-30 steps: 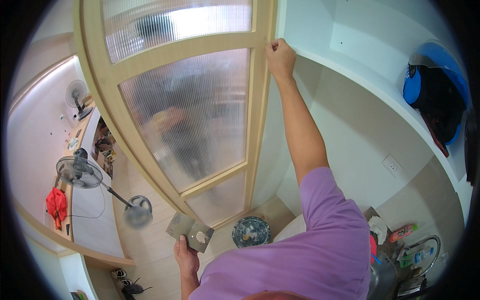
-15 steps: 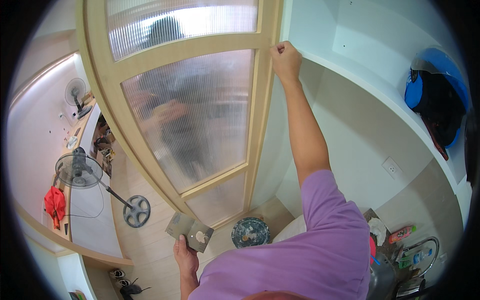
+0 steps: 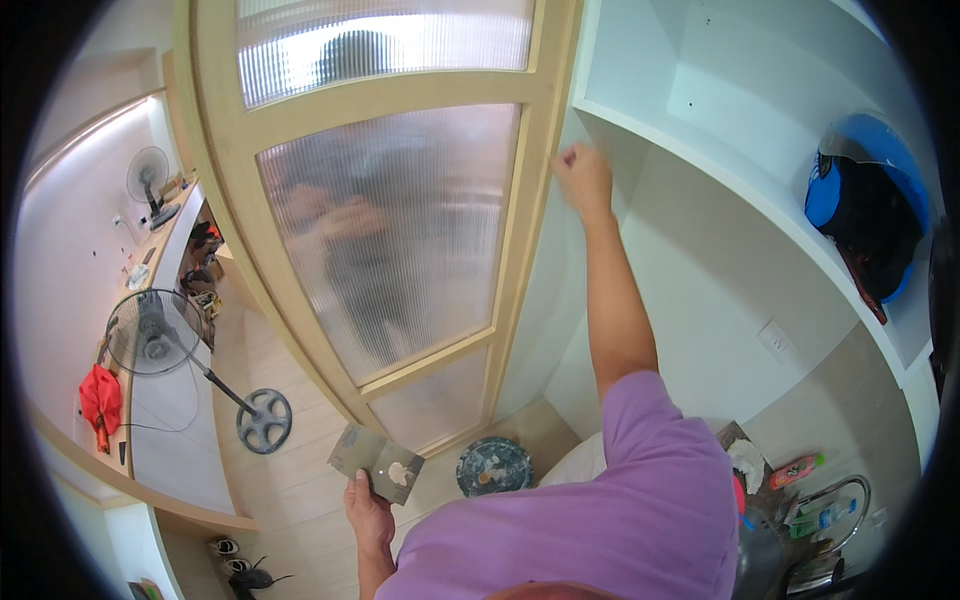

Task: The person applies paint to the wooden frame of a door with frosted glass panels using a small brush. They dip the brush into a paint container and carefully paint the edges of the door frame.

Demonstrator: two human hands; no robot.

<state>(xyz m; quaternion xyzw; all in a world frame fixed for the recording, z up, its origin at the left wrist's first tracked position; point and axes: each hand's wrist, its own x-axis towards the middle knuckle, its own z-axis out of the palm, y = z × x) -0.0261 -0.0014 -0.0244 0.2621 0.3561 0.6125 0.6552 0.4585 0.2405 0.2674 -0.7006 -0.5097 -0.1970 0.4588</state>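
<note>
Head view: ribbed-glass door [image 3: 385, 96] sits further right than earlier; right hand [image 3: 584, 178], blurred, fingers curled, is lower beside its edge, contact and contents unclear. Left hand [image 3: 371, 517], well apart, still grips grey plate [image 3: 372, 456] above pale plank floor [image 3: 315, 515]. White shelf [image 3: 735, 75] right; standing fan [image 3: 154, 332] left; mottled round object [image 3: 495, 467] near door.

bright, soft light; black fisheye rim

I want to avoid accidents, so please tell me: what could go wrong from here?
The pale paste-like dab could slide off the flat grey plate if the left hand tips it. The right hand, raised beside the wood-framed ribbed-glass panel, might knock its edge.
</note>
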